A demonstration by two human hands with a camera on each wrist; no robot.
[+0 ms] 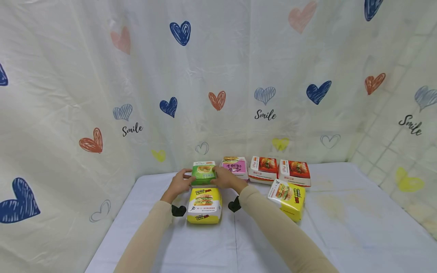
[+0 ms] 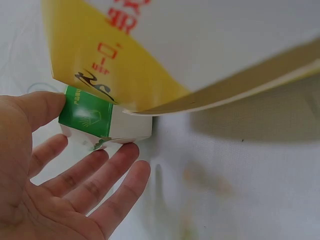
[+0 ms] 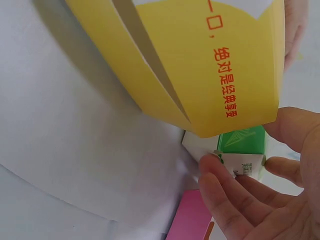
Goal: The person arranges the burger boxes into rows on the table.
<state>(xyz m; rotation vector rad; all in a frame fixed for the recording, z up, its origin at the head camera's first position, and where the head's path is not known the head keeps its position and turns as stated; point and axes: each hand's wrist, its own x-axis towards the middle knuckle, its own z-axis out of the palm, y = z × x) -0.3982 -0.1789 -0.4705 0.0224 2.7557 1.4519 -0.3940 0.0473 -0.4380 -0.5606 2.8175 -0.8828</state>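
Note:
A green and white burger box (image 1: pixel 204 175) sits at the back of the table, between my two hands. My left hand (image 1: pixel 180 184) grips its left side, with thumb and fingertips against the carton (image 2: pixel 87 116) in the left wrist view. On the opposite side my right hand (image 1: pixel 225 177) holds the same box, its fingertips on the side wall (image 3: pixel 242 162) in the right wrist view. A yellow and white burger box (image 1: pixel 204 206) lies directly in front of the green one, between my wrists. It partly hides the green box in both wrist views.
To the right of the green box stand a pink burger box (image 1: pixel 235 167) and two red and white burger boxes (image 1: pixel 263 168), side by side. Another yellow burger box (image 1: pixel 288 199) lies askew in front of them. A heart-printed curtain (image 1: pixel 232 129) hangs behind the white-covered table (image 1: pixel 341 220).

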